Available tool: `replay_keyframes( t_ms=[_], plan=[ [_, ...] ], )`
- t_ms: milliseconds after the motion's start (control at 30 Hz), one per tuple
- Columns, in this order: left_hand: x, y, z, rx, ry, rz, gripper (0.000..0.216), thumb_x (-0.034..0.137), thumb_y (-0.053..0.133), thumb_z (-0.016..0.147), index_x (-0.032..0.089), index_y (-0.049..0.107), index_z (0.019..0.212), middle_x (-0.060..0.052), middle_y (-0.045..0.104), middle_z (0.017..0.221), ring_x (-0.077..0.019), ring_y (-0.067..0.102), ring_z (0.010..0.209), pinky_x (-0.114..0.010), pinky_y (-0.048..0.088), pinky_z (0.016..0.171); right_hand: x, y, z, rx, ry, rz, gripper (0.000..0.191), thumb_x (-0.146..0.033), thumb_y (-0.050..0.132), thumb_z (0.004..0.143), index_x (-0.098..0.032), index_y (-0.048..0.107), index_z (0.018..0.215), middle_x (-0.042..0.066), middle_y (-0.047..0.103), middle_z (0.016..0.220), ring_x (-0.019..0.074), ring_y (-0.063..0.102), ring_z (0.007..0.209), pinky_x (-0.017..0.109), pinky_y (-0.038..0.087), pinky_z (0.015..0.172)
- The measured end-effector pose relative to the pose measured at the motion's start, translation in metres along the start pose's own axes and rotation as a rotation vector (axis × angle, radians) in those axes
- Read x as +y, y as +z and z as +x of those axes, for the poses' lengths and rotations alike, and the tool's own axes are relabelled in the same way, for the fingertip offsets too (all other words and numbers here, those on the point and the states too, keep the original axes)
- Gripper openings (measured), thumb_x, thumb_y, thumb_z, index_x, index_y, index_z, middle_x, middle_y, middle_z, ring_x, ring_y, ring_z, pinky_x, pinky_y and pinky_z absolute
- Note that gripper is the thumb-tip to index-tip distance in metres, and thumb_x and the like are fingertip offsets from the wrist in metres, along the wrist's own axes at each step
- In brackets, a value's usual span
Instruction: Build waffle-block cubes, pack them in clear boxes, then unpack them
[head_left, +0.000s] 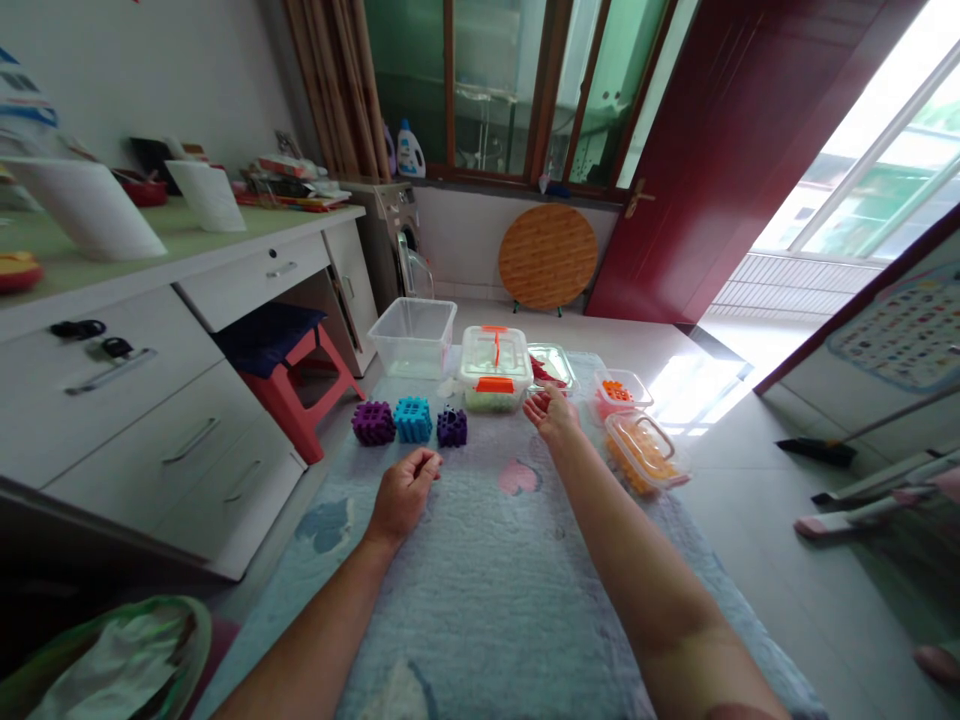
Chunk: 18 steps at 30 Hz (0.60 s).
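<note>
On the cloth-covered table, my left hand (405, 488) is closed, fingers curled inward; whether anything is inside them is hidden. Just beyond it stand a dark purple block cube (451, 427), a light blue block cube (413, 420) and a magenta-purple block cube (373, 423), side by side and apart from the hand. My right hand (551, 414) is stretched forward, palm partly turned up, its fingers loosely bent and apart with nothing seen in them. Closest to it is a clear container with red pieces (546, 368). A lidded box with orange clips (495, 368) stands to its left.
An open clear bin (414, 338) stands at the table's far left. To the right are a small tub of orange pieces (621, 390) and a lidded container of yellow-orange pieces (645, 450). A red stool (311, 385) and white drawers (187, 440) border the left side.
</note>
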<state>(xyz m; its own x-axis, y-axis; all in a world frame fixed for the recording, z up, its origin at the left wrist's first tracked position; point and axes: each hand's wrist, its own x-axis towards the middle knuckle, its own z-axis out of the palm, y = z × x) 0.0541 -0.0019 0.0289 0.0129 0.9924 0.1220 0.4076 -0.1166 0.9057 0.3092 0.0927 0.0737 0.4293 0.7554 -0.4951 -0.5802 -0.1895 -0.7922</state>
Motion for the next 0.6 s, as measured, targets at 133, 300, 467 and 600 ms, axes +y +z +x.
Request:
replay_keyframes(
  t_ms=[133,300,467,600],
  plan=[
    [0.003,0.000,0.000,0.005,0.008,0.000,0.031,0.048,0.053,0.083,0.020,0.065,0.079,0.000,0.064,0.066,-0.0166,0.058,0.062,-0.024,0.043,0.058,-0.009,0.005,0.015,0.041,-0.003,0.039,0.017,-0.017,0.056,0.084,-0.020,0.045,0.071,-0.006,0.051,0.050,0.0075,0.057,0.046,0.019,0.056,0.053],
    [0.003,0.001,0.001,-0.002,0.001,-0.015,0.032,0.049,0.055,0.082,0.020,0.066,0.079,0.000,0.064,0.066,-0.0173,0.059,0.063,-0.025,0.045,0.058,-0.015,0.009,0.026,0.081,-0.031,0.063,0.015,-0.014,0.053,0.083,-0.020,0.045,0.072,-0.007,0.051,0.047,0.0072,0.056,0.043,0.018,0.055,0.050],
    [-0.001,0.001,0.001,-0.005,0.010,-0.001,0.030,0.048,0.054,0.084,0.020,0.066,0.081,0.000,0.065,0.068,-0.0166,0.059,0.063,-0.024,0.045,0.059,-0.018,0.005,0.033,0.096,-0.051,0.071,0.015,-0.013,0.057,0.080,-0.020,0.046,0.073,-0.008,0.050,0.045,0.0081,0.056,0.042,0.018,0.054,0.046],
    [-0.003,0.001,0.001,-0.009,0.015,0.008,0.030,0.047,0.053,0.085,0.020,0.066,0.082,0.000,0.065,0.069,-0.0162,0.059,0.063,-0.024,0.044,0.060,-0.016,0.002,0.035,0.093,-0.068,0.080,0.013,-0.014,0.057,0.082,-0.020,0.047,0.075,-0.009,0.049,0.045,0.0074,0.056,0.042,0.018,0.054,0.047]
  ],
)
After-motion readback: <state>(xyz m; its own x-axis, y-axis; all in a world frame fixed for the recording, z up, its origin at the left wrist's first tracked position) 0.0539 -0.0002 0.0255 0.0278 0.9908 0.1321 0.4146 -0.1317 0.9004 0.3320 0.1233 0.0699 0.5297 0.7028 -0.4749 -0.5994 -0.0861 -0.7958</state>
